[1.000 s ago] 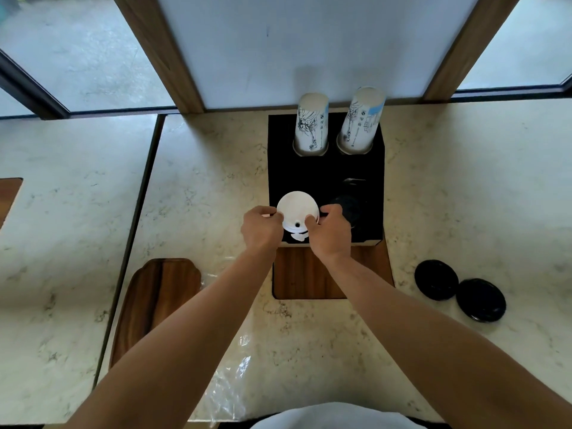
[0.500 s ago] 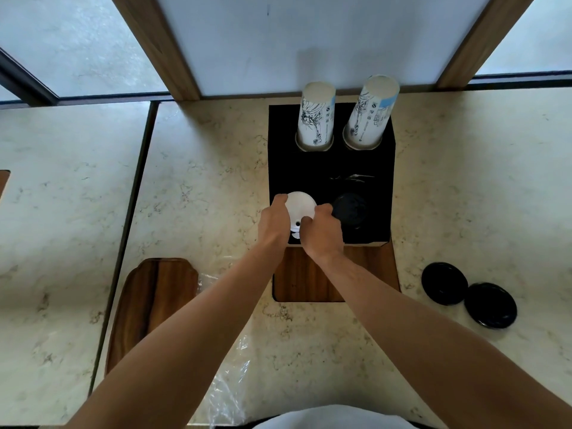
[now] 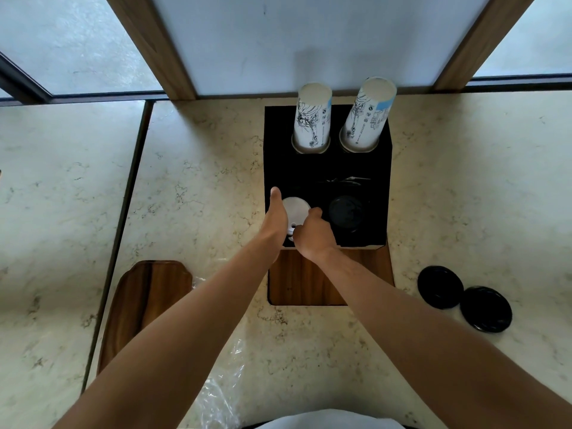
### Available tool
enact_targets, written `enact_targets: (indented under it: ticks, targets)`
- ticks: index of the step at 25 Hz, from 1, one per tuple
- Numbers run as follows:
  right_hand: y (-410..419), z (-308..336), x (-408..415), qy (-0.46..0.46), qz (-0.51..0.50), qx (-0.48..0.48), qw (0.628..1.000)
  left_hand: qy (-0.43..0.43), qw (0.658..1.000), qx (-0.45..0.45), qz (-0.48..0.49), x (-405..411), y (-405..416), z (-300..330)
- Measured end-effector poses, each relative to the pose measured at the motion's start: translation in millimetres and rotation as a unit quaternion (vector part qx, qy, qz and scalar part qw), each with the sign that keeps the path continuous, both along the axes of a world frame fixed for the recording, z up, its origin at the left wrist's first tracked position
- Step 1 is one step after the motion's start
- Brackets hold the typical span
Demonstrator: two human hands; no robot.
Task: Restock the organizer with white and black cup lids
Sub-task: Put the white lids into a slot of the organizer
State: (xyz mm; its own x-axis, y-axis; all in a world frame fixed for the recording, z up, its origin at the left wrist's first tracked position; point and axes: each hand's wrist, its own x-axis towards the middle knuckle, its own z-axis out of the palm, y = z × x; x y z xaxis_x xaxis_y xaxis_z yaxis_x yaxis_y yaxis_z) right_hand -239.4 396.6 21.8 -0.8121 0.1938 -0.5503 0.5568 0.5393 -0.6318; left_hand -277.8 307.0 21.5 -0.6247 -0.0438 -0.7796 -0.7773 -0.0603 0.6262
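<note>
The black organizer [image 3: 325,168] stands on the counter against the wall. White lids [image 3: 296,209] sit low in its front left slot. My left hand [image 3: 277,216] lies flat along the lids' left edge, fingers straight. My right hand [image 3: 312,235] curls over their near right edge, fingertips touching the rim. Black lids [image 3: 346,212] fill the front right slot. Two loose black lids [image 3: 440,287] [image 3: 486,308] lie on the counter to the right, far from both hands.
Two stacks of printed paper cups [image 3: 311,119] [image 3: 368,114] stick up from the organizer's rear slots. A wooden board [image 3: 145,305] lies at the near left, with clear plastic wrap [image 3: 219,391] beside it. The organizer's wooden front [image 3: 306,280] faces me.
The white lids have gone down from above the organizer into the front left slot. My left hand has flattened beside them; the right hand followed them down.
</note>
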Motion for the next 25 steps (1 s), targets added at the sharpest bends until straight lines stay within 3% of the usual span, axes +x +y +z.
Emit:
enact_targets:
  ticks: [4,8,13,15,19,25]
  targets:
    - [3,1,-3,-0.013,-0.007,-0.014,1.000,0.017,0.998,-0.055,-0.007,-2,3,0]
    - [3,5,0,-0.002,0.000,-0.005,1.000,0.026,0.988,-0.121,-0.087,-2,4,8]
    - [12,12,25,0.107,-0.012,0.013,0.994,0.130,0.954,-0.211,-0.169,25,-3,24]
    - [21,16,45,0.139,-0.060,-0.024,0.988,0.199,0.936,-0.226,-0.183,47,-8,25]
    - [48,17,96,0.170,-0.111,-0.029,0.979,0.243,0.914,-0.243,-0.215,87,-8,29]
    - [96,4,172,0.167,-0.155,0.054,0.972,0.217,0.911,-0.201,-0.289,142,17,17]
